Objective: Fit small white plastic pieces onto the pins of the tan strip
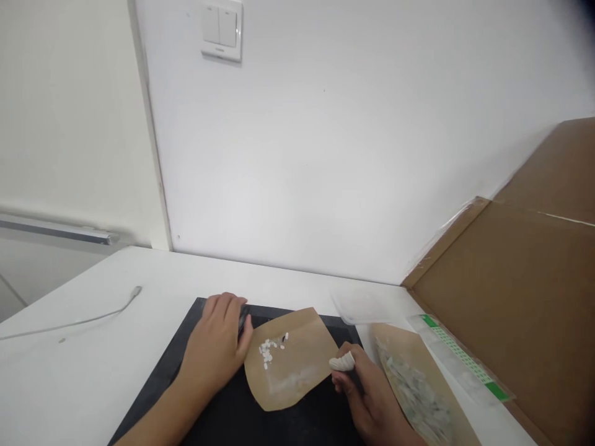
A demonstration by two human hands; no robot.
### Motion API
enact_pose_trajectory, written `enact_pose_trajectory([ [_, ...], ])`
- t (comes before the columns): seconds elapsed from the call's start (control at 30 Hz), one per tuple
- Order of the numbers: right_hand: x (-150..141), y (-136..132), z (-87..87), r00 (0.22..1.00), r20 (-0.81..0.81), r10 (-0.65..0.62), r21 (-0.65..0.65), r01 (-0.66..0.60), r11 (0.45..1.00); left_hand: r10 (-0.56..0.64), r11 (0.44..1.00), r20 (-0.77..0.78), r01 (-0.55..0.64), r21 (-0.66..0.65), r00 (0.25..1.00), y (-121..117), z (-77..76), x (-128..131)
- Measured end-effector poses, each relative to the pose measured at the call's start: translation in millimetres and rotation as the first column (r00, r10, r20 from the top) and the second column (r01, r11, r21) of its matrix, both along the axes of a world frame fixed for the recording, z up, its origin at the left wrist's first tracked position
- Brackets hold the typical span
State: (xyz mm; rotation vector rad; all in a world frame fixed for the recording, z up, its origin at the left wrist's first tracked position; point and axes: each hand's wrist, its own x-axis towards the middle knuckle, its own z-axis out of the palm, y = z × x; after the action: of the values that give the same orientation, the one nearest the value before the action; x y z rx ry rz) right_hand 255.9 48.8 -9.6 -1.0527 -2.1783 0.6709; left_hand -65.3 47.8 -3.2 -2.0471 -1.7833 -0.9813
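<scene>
matt brown paper (307,353), seemingly glossy plastic (458,365)

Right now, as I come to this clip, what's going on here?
A person's right hand holds a ribbed white piece at the right edge of a brown sheet, which lies over a black board. Small white bits sit on the sheet's left part. The left hand is at its left, with a dark object by the fingers, mostly hidden. Pale flakes lie on another brown sheet to the right.
</scene>
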Motion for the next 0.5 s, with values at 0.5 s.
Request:
enact_pose_trajectory([
  [0.5,0,4,-1.7,0.992,0.003,-0.124,0.165,0.122,0.979,0.237,0.927,-0.216,-0.287,-0.242,0.947,1,-8.6,-6],
])
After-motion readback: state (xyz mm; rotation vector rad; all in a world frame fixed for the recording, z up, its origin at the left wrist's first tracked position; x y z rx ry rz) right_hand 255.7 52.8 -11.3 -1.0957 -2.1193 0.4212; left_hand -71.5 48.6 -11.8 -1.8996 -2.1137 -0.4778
